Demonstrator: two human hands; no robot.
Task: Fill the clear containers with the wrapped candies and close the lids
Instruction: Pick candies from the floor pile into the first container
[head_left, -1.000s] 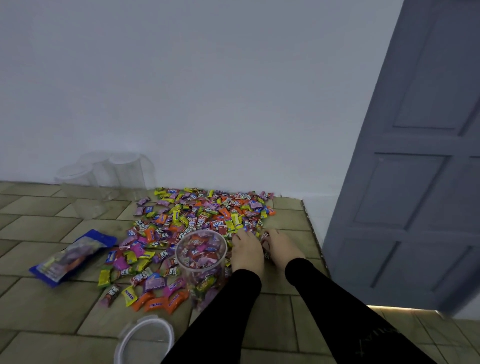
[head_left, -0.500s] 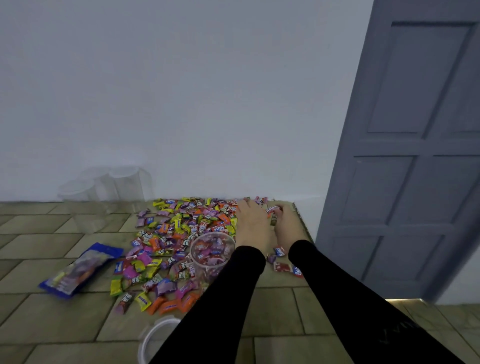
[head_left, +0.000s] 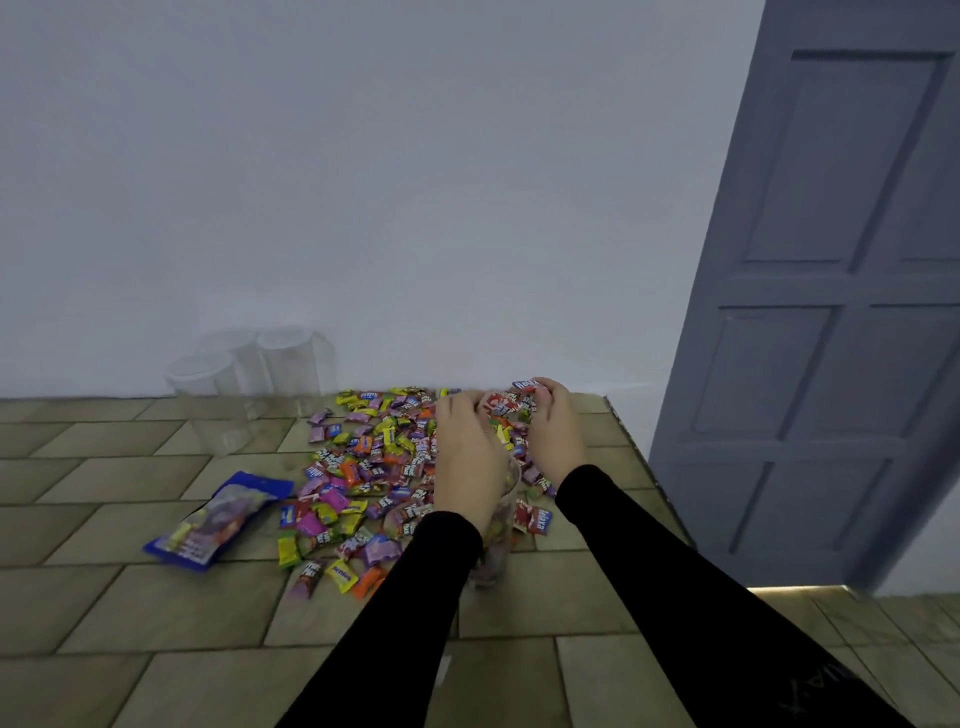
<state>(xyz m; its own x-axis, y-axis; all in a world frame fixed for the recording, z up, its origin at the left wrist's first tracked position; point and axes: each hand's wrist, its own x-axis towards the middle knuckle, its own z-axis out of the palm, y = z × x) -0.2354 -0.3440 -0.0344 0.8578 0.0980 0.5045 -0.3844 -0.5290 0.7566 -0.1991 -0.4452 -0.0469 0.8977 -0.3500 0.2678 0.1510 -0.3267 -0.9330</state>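
Observation:
A heap of colourful wrapped candies (head_left: 374, 457) lies spread on the tiled floor. My left hand (head_left: 467, 457) and my right hand (head_left: 556, 431) face each other with curled fingers. Together they hold a bunch of candies (head_left: 506, 410) between them, lifted over the far right of the heap. Just below my hands stands a clear container (head_left: 496, 556), partly filled with candies. My left wrist and sleeve hide most of it. Its lid is out of view.
Several empty clear containers (head_left: 244, 374) stand against the white wall at the back left. A blue candy bag (head_left: 218, 519) lies flat on the floor, left of the heap. A grey door (head_left: 831, 338) stands on the right.
My hands went from lying flat beside the container to the far edge of the heap, gathered candies and lifted them. The view shifted, so the lid dropped out of sight.

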